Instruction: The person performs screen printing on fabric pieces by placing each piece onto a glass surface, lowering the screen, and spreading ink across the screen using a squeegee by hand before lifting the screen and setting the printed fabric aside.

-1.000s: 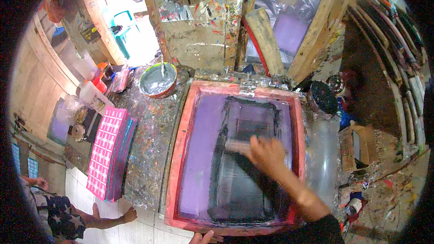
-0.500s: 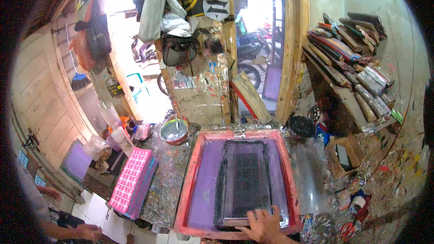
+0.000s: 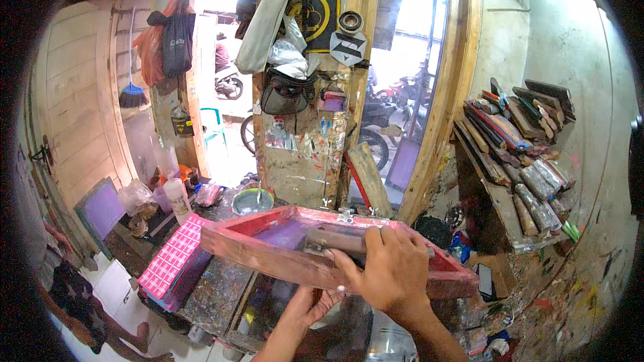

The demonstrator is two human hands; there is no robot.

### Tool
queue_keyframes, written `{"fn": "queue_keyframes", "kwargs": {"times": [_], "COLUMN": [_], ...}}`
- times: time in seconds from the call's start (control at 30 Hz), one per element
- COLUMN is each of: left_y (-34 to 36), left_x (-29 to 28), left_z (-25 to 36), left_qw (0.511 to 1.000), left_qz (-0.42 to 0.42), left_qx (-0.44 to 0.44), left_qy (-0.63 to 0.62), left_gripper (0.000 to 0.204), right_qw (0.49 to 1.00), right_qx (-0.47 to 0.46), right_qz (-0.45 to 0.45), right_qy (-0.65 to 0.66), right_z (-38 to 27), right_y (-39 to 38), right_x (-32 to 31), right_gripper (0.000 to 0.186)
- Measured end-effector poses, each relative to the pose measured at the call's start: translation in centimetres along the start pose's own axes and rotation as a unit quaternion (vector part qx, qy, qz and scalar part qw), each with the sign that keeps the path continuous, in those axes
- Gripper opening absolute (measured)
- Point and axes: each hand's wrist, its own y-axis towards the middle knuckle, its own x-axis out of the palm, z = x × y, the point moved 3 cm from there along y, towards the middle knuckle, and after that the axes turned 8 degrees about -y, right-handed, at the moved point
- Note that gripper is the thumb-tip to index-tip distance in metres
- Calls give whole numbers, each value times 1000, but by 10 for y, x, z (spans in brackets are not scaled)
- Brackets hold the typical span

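Observation:
A wooden screen-printing frame point(image 3: 261, 253), stained red, is tilted with its near edge raised off the worktop. Its purple mesh point(image 3: 285, 233) shows only in part behind the near rail. My right hand point(image 3: 396, 268) is closed on a squeegee point(image 3: 335, 240) inside the frame, the thumb lying over the near rail. Under that rail my left hand point(image 3: 315, 305) is turned palm up with thumb and fingers apart, and I see nothing in it. To the left lies a stack of pink checked cloth point(image 3: 173, 255).
A bowl point(image 3: 253, 202) and a white bottle point(image 3: 177, 198) stand at the back left. Several squeegees point(image 3: 503, 127) fill a shelf at right. A phone point(image 3: 484, 280) lies in a box below. Another person's arm point(image 3: 124, 335) is at the lower left.
The frame's near edge has risen from lying flat. My right hand has moved up with the squeegee. My left hand has come into view under the frame. The head view has shifted.

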Motion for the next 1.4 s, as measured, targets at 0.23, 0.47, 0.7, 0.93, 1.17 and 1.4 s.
{"fn": "queue_keyframes", "kwargs": {"times": [0.23, 0.47, 0.7, 0.93, 1.17, 1.4], "left_y": [17, 35, -67, -80, -280, -355], "left_x": [54, 7, -139, -94, -98, -250], "left_z": [26, 19, 102, 294, 463, 489], "left_qw": [985, 999, 626, 372, 359, 348], "left_qz": [-56, 6, 297, 299, 414, 599], "left_qx": [6, -1, 266, 201, 345, 325], "left_qy": [-160, 40, 671, 856, 762, 643], "left_gripper": [46, 24, 10, 19, 22, 24], "right_qw": [1000, 1000, 986, 996, 992, 990], "right_qx": [6, -4, 74, 46, 86, 67], "right_qz": [-3, 6, -148, -79, -88, -112], "right_qy": [-10, -27, -15, -9, -3, 51], "right_z": [15, 27, 30, 68, 76, 97], "right_y": [26, 47, 93, 145, 165, 188], "right_x": [10, 14, 8, 35, 43, 66], "right_gripper": [51, 53, 66, 70, 62, 56]}}
